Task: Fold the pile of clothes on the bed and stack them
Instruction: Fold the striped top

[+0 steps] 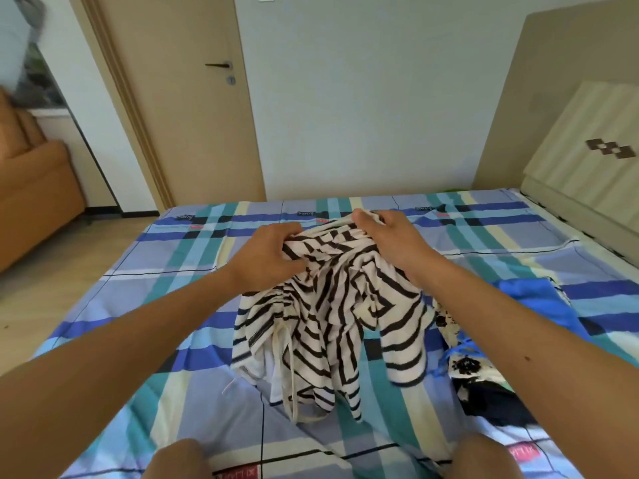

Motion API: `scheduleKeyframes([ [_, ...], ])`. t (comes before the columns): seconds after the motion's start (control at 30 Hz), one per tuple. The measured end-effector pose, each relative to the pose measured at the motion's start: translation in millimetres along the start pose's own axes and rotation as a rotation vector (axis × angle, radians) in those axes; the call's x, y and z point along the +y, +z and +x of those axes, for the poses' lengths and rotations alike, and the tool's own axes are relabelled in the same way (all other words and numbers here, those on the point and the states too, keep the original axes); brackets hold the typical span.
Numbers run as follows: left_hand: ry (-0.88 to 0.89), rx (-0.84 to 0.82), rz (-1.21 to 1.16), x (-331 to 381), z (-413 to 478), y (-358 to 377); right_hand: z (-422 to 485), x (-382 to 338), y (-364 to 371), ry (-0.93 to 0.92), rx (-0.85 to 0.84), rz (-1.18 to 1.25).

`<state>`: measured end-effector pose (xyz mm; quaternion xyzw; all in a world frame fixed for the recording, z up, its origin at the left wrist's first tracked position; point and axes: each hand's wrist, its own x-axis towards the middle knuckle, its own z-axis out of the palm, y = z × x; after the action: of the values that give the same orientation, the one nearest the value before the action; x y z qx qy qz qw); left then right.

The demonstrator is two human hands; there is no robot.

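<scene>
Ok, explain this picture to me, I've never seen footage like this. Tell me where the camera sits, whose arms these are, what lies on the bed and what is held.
There is no machine here. A person wears one wide-angle camera on the head, looking forward and down, so the arms are their own. The left hand and right hand both grip the bunched top of a black-and-white striped garment, and the rest of it drapes down onto the checked bed sheet. More clothes lie to the right: a blue garment and a white garment with black print.
</scene>
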<state>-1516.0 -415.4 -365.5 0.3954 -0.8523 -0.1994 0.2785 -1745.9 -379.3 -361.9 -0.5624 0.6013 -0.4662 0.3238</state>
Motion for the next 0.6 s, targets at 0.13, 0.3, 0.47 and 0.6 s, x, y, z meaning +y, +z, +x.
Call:
scheduleKeyframes([
  [0.13, -0.067, 0.105, 0.215, -7, 3, -12, 1, -10, -3, -0.052, 0.044, 0.049],
  [0.3, -0.249, 0.205, 0.227, -22, 5, -21, -2, -21, -10, -0.107, 0.104, 0.067],
  [0.47, -0.294, 0.162, -0.158, -15, 7, -28, -2, -8, -24, -0.036, 0.197, -0.033],
  [0.6, -0.258, 0.209, -0.372, 9, 24, -38, 6, 7, -35, 0.028, 0.241, -0.083],
])
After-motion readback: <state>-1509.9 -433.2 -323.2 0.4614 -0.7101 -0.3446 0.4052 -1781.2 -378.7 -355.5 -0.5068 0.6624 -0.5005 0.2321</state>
